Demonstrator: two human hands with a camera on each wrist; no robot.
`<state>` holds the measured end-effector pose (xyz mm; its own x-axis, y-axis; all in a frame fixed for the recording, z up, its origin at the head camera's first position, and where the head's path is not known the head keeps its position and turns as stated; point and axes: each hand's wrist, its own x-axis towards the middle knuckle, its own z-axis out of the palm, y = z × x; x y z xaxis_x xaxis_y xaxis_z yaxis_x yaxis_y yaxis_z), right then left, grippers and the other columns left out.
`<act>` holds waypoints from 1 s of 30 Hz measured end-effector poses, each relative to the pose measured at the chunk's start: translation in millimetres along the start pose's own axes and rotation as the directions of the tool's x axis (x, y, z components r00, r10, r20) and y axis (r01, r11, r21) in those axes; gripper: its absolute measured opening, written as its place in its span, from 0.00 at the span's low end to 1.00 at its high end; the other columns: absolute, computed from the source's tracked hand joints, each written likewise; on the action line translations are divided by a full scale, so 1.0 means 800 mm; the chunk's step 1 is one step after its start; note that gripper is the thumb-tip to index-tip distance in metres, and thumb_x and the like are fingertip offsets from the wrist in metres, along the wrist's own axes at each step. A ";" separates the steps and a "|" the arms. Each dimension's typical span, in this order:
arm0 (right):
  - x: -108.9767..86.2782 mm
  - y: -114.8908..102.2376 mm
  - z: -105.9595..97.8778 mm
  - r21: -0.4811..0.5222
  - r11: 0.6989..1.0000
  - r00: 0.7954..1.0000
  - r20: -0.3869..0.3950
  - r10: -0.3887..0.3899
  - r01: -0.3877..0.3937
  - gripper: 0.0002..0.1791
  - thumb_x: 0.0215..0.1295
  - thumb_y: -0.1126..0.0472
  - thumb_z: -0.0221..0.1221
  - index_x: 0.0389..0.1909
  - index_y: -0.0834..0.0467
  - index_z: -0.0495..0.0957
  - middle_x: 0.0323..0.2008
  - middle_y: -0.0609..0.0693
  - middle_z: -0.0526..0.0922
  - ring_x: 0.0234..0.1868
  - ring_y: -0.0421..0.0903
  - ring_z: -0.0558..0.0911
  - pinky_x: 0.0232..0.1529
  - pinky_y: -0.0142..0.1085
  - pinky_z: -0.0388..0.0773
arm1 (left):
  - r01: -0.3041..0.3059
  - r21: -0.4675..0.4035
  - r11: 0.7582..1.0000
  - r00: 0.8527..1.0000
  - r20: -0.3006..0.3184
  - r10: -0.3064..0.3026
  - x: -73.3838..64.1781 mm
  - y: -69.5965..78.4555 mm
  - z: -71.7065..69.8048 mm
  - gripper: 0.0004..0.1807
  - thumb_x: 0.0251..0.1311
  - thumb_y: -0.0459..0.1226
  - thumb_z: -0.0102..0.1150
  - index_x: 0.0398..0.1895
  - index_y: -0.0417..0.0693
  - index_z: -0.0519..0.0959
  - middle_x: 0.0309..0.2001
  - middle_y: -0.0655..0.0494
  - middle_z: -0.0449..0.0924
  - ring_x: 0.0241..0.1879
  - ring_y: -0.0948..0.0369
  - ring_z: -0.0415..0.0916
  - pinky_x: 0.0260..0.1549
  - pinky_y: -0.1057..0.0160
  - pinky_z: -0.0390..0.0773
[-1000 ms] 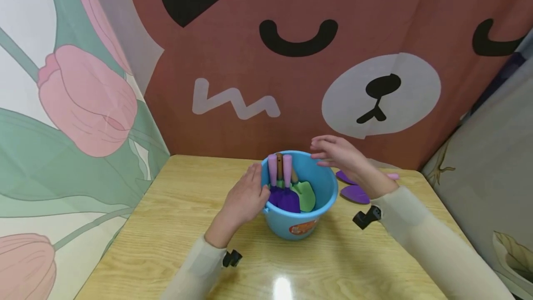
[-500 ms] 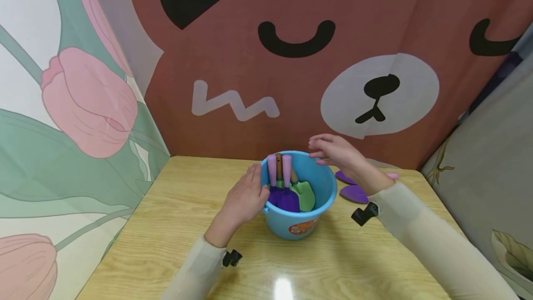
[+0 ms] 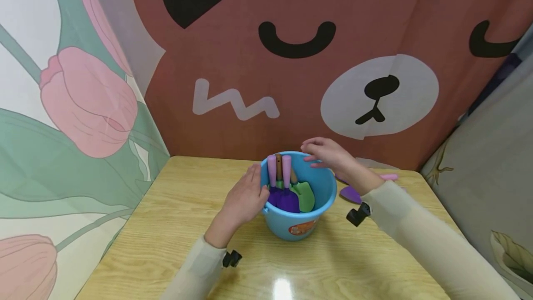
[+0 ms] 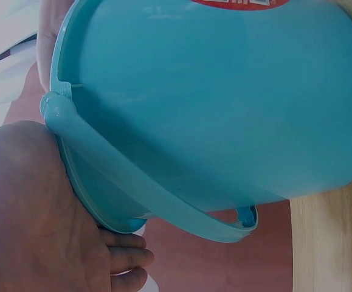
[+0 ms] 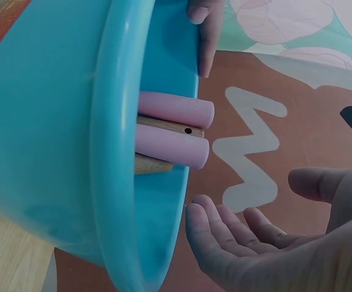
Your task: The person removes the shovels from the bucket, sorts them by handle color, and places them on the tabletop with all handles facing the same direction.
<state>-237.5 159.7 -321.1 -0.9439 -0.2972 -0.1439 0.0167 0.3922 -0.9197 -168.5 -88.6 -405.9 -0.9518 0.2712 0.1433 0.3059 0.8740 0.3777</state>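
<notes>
A light-blue bucket [image 3: 287,227] stands upright on the table. My left hand [image 3: 246,196] rests along its left rim with the fingers nearly straight; in the left wrist view the palm [image 4: 36,213] lies against the rim beside the bucket's handle [image 4: 157,198]. Inside lean two purple toy shovels [image 3: 288,202] with pink grips and two green toy shovels [image 3: 306,196] with wooden grips. Above the right back rim hovers my right hand [image 3: 333,155], its fingers loosely bent and holding nothing. The right wrist view shows this hand [image 5: 267,243] apart from the rim.
Purple tools [image 3: 350,194], one with a pink grip [image 3: 389,177], lie right of the bucket, partly hidden by my right arm. Behind the wooden table [image 3: 187,207] hangs a brown bear-face cloth [image 3: 233,138]. Patterned cloths flank both sides.
My right hand has shifted slightly left and down over the bucket, and its arm now covers more of the purple tools. My left hand and the bucket have stayed in place.
</notes>
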 end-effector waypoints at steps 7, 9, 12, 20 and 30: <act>0.006 0.000 0.007 -0.004 1.000 1.000 0.002 0.008 -0.008 0.28 0.76 0.53 0.54 0.69 0.63 0.66 0.67 0.64 0.72 0.64 0.60 0.77 0.63 0.53 0.76 | 0.001 -0.001 1.000 1.000 -0.006 -0.001 0.001 -0.001 0.001 0.39 0.76 0.49 0.33 0.80 0.35 0.45 0.81 0.41 0.45 0.80 0.50 0.42 0.78 0.53 0.49; 0.008 -0.001 0.008 -0.003 1.000 1.000 0.007 0.015 -0.015 0.28 0.76 0.53 0.54 0.69 0.63 0.66 0.67 0.64 0.72 0.65 0.60 0.77 0.64 0.52 0.76 | 0.000 -0.002 1.000 1.000 -0.006 0.000 0.001 -0.001 0.001 0.39 0.75 0.49 0.33 0.80 0.35 0.45 0.81 0.41 0.45 0.80 0.49 0.42 0.78 0.53 0.49; 0.009 -0.002 0.010 -0.002 1.000 1.000 0.009 0.024 -0.024 0.28 0.75 0.53 0.54 0.70 0.63 0.66 0.67 0.63 0.72 0.65 0.60 0.77 0.64 0.52 0.76 | -0.002 -0.007 1.000 1.000 -0.005 0.002 0.001 -0.001 0.001 0.38 0.76 0.49 0.33 0.80 0.34 0.45 0.81 0.40 0.45 0.80 0.49 0.42 0.78 0.52 0.50; 0.015 -0.003 0.017 -0.011 0.999 0.999 0.009 0.043 -0.043 0.27 0.75 0.52 0.55 0.68 0.62 0.67 0.66 0.62 0.74 0.64 0.60 0.77 0.63 0.52 0.77 | 0.009 -0.006 1.000 1.000 -0.002 -0.009 0.002 -0.001 0.001 0.39 0.76 0.50 0.33 0.81 0.36 0.45 0.81 0.42 0.44 0.80 0.50 0.42 0.78 0.53 0.49; 0.019 -0.003 0.027 -0.040 0.997 0.998 0.031 0.060 -0.059 0.28 0.76 0.52 0.54 0.70 0.63 0.66 0.68 0.63 0.71 0.65 0.60 0.76 0.65 0.53 0.75 | -0.001 -0.007 1.000 1.000 -0.011 0.001 0.004 -0.003 0.004 0.39 0.76 0.50 0.32 0.80 0.35 0.45 0.81 0.41 0.45 0.80 0.50 0.42 0.78 0.53 0.49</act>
<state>-245.1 135.5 -329.0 -0.9306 -0.2998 -0.2102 0.0592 0.4431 -0.8945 -172.1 -88.7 -409.7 -0.9513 0.2672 0.1539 0.3067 0.8708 0.3841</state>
